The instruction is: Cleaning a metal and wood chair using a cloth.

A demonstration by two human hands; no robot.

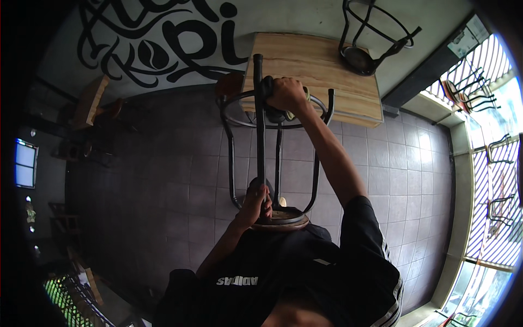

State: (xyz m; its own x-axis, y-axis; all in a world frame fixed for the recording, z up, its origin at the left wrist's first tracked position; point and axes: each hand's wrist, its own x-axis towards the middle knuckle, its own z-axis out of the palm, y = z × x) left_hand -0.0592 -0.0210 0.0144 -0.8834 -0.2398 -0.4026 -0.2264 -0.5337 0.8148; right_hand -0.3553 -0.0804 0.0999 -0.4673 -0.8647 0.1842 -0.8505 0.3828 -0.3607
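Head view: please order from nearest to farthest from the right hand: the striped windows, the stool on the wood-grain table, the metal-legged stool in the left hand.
1. Metal-legged stool in the left hand: its frame is beside the right hand.
2. Stool on the table: upper right, on the wood-grain top.
3. Striped windows: far right.

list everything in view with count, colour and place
held stool: 1, black frame, brown seat, against the person's front
dark bundle: 1, black, in the right hand; unclear what
big table: 1, light wood, ahead
upturned stool: 1, dark, on that table
smaller table: 1, brown, far left
window stools: at least 3, dark, right
windows: several, bright, right
lettering: black, on the pale wall
floor: grey tiles
shirt: 1, black, bottom
left hand: 1, bare, around a stool leg
right hand: 1, bare, near the leg ends
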